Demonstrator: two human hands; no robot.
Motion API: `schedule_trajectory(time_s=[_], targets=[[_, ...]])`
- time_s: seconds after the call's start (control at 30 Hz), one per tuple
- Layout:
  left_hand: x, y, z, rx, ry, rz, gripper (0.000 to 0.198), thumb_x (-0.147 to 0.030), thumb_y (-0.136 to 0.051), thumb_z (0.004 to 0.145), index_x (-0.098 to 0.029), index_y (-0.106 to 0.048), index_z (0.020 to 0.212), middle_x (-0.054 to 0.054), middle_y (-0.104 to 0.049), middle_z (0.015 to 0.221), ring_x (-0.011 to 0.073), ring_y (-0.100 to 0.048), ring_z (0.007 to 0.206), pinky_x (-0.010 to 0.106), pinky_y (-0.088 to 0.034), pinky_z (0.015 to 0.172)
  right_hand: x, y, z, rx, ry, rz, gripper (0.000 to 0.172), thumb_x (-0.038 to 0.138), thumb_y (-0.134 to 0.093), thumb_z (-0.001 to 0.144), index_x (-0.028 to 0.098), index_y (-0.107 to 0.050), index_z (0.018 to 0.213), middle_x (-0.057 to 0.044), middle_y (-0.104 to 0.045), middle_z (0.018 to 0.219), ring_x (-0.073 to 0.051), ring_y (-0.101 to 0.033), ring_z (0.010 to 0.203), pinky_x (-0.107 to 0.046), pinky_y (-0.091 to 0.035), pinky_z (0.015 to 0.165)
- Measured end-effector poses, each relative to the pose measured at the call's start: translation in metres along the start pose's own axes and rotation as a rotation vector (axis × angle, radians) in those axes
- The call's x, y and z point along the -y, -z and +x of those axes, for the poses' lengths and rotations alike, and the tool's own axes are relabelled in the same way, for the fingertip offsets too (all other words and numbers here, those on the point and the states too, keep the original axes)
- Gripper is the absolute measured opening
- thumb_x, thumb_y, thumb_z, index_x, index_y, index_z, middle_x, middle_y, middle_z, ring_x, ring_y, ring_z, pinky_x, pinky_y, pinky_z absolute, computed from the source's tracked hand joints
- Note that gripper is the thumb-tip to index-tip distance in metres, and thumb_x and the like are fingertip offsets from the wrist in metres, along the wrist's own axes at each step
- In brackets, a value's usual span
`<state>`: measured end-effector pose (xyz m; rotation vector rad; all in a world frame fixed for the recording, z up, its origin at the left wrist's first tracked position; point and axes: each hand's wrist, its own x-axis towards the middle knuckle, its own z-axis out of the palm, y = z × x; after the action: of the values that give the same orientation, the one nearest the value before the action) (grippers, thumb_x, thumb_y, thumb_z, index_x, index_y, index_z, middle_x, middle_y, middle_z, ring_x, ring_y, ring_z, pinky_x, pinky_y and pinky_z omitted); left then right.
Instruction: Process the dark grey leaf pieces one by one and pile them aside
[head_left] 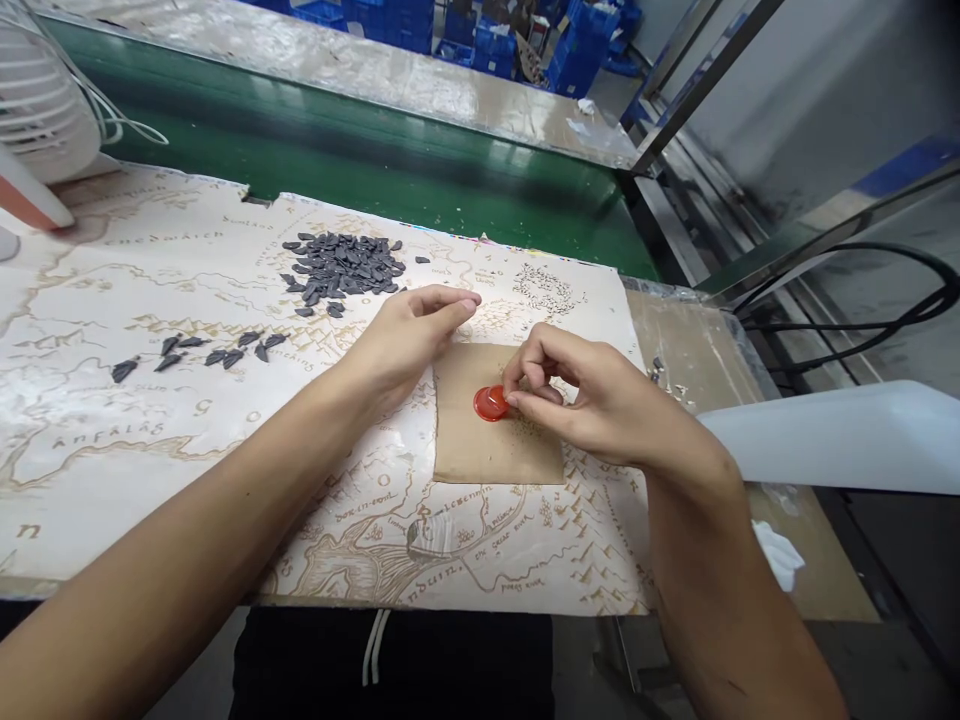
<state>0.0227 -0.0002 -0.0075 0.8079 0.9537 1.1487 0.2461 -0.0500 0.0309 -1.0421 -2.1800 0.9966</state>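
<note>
Red dish (490, 403), rim seemingly pinched in our right hand (592, 395), could tip if our narrowly pinched left hand (409, 338) bumped it.

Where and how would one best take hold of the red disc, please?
The red disc is probably best pinched by its left edge, coming from the left: its round rim is uncovered there, while the right hand has its fingertips at the right edge.

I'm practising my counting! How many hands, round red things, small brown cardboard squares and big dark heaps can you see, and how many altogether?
Hands: 2 (left hand, right hand)
Round red thing: 1
Small brown cardboard square: 1
Big dark heap: 1
Total: 5
</note>
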Motion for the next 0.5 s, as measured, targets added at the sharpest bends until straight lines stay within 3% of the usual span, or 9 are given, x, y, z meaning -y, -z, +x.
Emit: schedule_trajectory(time_s=[0.33,0.5], targets=[[-0.0024,0.0007,0.0014,-0.037,-0.055,0.036,0.010,-0.009,-0.088,0.092,-0.017,-0.085,0.088,0.000,-0.071,0.080,0.0133,-0.053,0.073,0.030,-0.043,0.078,0.0037,-0.0008,0.0002,-0.028,-0.009,0.019,0.036,0.017,-0.079,0.104,0.028,-0.050,0.087,-0.002,-0.075,0.094,-0.023,-0.074,0.088,-0.037,-0.051,0.067],[-0.0044,0.0017,-0.0001,-0.043,-0.067,0.044,0.013,-0.013,-0.092,0.091,-0.017,-0.082,0.085,0.000,-0.067,0.078,0.0114,-0.048,0.065,0.030,-0.038,0.067,0.0037,0.0022,0.0005,-0.050,-0.014,0.027,0.034,0.015,-0.078,0.102,0.027,-0.050,0.087,-0.002,-0.076,0.094,-0.021,-0.072,0.086,-0.036,-0.047,0.066]])
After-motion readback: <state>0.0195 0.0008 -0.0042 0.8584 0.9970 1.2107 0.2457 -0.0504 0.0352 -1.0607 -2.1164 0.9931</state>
